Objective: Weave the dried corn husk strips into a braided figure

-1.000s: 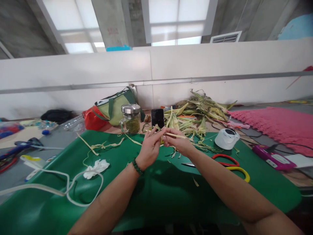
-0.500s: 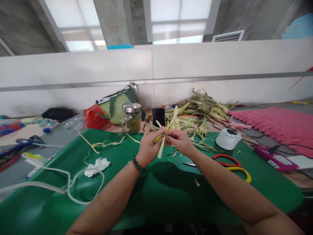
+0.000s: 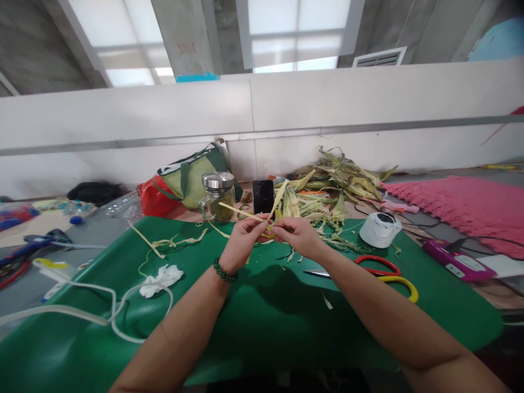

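Above the green mat (image 3: 262,327), both hands are closed on pale corn husk strips (image 3: 279,197). My left hand (image 3: 241,240), with a beaded bracelet at the wrist, pinches them between thumb and fingers. My right hand (image 3: 301,236) pinches the same piece from the other side, its fingertips close to the left ones. One strip points up and another thin one reaches out to the left. How the strips join is hidden by the fingers. Scissors (image 3: 382,271) with one red and one yellow handle lie beneath my right forearm.
Behind the hands stand a glass jar mug (image 3: 218,199) and a phone (image 3: 263,195). A heap of dried husks (image 3: 347,177) lies at the back right, near a white roll (image 3: 380,229). Crumpled tissue (image 3: 161,280) and a white cable (image 3: 114,305) lie on the left.
The husk piece has turned: the stalk end that pointed down toward me is gone from there, and a thin strip now points left. Both hands stay pinched on it.
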Available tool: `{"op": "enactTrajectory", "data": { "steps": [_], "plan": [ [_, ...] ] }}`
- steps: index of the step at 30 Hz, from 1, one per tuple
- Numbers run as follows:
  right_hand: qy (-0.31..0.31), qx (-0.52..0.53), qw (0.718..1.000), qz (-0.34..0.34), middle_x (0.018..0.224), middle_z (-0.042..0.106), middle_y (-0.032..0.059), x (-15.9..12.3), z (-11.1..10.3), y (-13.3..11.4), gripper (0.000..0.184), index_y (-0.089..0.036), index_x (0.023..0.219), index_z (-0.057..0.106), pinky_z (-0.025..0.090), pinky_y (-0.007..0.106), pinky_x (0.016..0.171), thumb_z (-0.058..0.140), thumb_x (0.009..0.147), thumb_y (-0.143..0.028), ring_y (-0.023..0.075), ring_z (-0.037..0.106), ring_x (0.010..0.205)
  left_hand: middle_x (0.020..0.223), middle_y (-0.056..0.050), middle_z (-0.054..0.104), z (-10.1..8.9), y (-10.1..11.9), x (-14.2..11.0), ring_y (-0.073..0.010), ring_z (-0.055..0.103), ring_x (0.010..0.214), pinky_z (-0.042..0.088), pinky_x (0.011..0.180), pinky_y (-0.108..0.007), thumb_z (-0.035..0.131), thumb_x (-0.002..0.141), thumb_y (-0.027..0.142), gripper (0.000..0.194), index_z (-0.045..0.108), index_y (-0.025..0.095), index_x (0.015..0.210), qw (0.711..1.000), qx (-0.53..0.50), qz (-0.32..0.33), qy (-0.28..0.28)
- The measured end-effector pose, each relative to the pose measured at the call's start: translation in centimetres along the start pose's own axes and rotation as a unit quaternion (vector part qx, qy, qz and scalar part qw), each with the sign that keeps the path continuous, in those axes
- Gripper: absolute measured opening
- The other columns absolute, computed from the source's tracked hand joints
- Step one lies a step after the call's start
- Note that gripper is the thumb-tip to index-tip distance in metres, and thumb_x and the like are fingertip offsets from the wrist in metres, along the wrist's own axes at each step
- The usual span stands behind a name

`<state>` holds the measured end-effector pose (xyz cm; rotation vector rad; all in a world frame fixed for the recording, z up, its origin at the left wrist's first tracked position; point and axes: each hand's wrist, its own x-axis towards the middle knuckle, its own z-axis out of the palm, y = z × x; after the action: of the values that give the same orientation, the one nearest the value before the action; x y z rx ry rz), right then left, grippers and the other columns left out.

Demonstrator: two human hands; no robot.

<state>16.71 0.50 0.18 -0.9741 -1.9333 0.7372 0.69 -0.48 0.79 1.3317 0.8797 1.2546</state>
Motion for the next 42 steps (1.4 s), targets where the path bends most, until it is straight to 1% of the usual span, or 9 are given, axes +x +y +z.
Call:
{"op": "enactTrajectory", "data": {
  "steps": [7, 13, 18, 20, 22, 26, 31, 35, 42],
  "plan": [
    [0.017, -0.153, 0.987, -0.042, 0.050, 0.049, -0.0021, -0.5, -0.6, -0.6, 0.023, -0.016, 0.058, 0.058, 0.027, 0.022, 0.049, 0.052, 0.079, -0.025, 0.0084, 0.040, 0.048, 0.059, -0.002, 0.067, -0.1, -0.8, 0.4, -0.0128, 0.062, 0.052, 0.054, 0.055, -0.025, 0.076, 0.059, 0.035, 0.031, 0.070, 0.012, 0.079, 0.997, 0.058, 0.003, 0.059],
    [-0.002, -0.181, 0.982, -0.049, 0.050, 0.050, -0.0017, -0.2, -1.0, -0.3, 0.025, -0.017, 0.056, 0.059, 0.027, 0.023, 0.051, 0.052, 0.080, -0.023, 0.0090, 0.039, 0.048, 0.060, -0.004, 0.067, -0.4, -0.7, 0.7, -0.0121, 0.062, 0.051, 0.049, 0.050, -0.021, 0.066, 0.070, 0.044, 0.034, 0.068, 0.011, 0.079, 0.995, 0.031, -0.088, -0.038],
    [0.064, -0.198, 0.972, -0.106, 0.077, 0.065, 0.0053, -0.4, -0.8, -0.5, 0.016, -0.020, 0.087, 0.066, 0.039, 0.028, 0.067, 0.056, 0.081, -0.030, 0.0171, 0.055, 0.073, 0.059, -0.005, 0.068, 0.0, -1.6, 0.7, -0.0179, 0.065, 0.056, 0.051, 0.053, -0.027, 0.063, 0.073, 0.030, 0.018, 0.067, 0.013, 0.072, 0.990, 0.134, -0.044, 0.009],
    [0.049, -0.180, 0.974, -0.132, 0.083, 0.064, 0.0070, -0.5, -0.4, -0.5, 0.024, -0.019, 0.101, 0.063, 0.041, 0.029, 0.070, 0.059, 0.080, -0.030, 0.0189, 0.056, 0.078, 0.059, -0.005, 0.068, 0.3, -2.0, 0.5, -0.0193, 0.065, 0.059, 0.051, 0.057, -0.029, 0.064, 0.068, 0.022, 0.010, 0.066, 0.014, 0.061, 0.981, 0.194, 0.009, -0.010],
    [0.009, -0.154, 0.978, -0.139, 0.081, 0.062, 0.0060, -0.6, -0.1, -0.6, 0.020, -0.020, 0.098, 0.063, 0.041, 0.028, 0.068, 0.057, 0.081, -0.029, 0.0176, 0.055, 0.076, 0.058, -0.004, 0.068, 0.7, -2.2, 0.2, -0.0202, 0.064, 0.061, 0.051, 0.059, -0.030, 0.065, 0.062, 0.016, 0.010, 0.063, 0.016, 0.052, 0.973, 0.220, 0.044, -0.055],
    [0.011, -0.095, 0.988, -0.117, 0.070, 0.058, 0.0022, -0.5, -0.1, -0.8, 0.012, -0.018, 0.072, 0.060, 0.040, 0.024, 0.060, 0.055, 0.081, -0.025, 0.0127, 0.052, 0.065, 0.057, -0.003, 0.068, 1.3, -1.9, -0.3, -0.0183, 0.064, 0.059, 0.051, 0.055, -0.027, 0.064, 0.065, 0.022, 0.009, 0.066, 0.017, 0.058, 0.981, 0.136, -0.026, -0.133],
    [0.010, -0.033, 0.999, -0.042, 0.057, 0.054, -0.0026, -0.6, -0.6, -1.5, 0.006, -0.018, 0.069, 0.053, 0.037, 0.021, 0.049, 0.053, 0.074, -0.019, 0.0085, 0.046, 0.050, 0.068, -0.006, 0.072, 1.0, -1.2, -0.5, -0.0190, 0.067, 0.066, 0.052, 0.063, -0.028, 0.065, 0.064, 0.023, 0.011, 0.068, 0.014, 0.070, 0.968, 0.038, -0.133, -0.210],
    [-0.035, 0.076, 0.996, 0.044, 0.055, 0.057, -0.0022, -0.5, -1.0, -1.8, 0.007, -0.019, 0.068, 0.051, 0.040, 0.022, 0.047, 0.056, 0.072, -0.023, 0.0104, 0.051, 0.049, 0.081, -0.011, 0.073, 0.2, -0.8, -0.4, -0.0236, 0.069, 0.078, 0.052, 0.067, -0.030, 0.056, 0.063, 0.017, 0.017, 0.069, 0.015, 0.074, 0.942, -0.031, -0.190, -0.276],
    [-0.077, 0.134, 0.987, 0.054, 0.056, 0.058, -0.0012, -0.4, -1.3, -1.5, 0.012, -0.017, 0.069, 0.059, 0.043, 0.023, 0.047, 0.061, 0.070, -0.028, 0.0106, 0.053, 0.049, 0.082, -0.012, 0.073, 0.2, -0.6, -0.6, -0.0215, 0.069, 0.077, 0.051, 0.063, -0.026, 0.062, 0.071, 0.028, 0.018, 0.071, 0.014, 0.077, 0.940, 0.053, -0.190, -0.279]
  ]
}}
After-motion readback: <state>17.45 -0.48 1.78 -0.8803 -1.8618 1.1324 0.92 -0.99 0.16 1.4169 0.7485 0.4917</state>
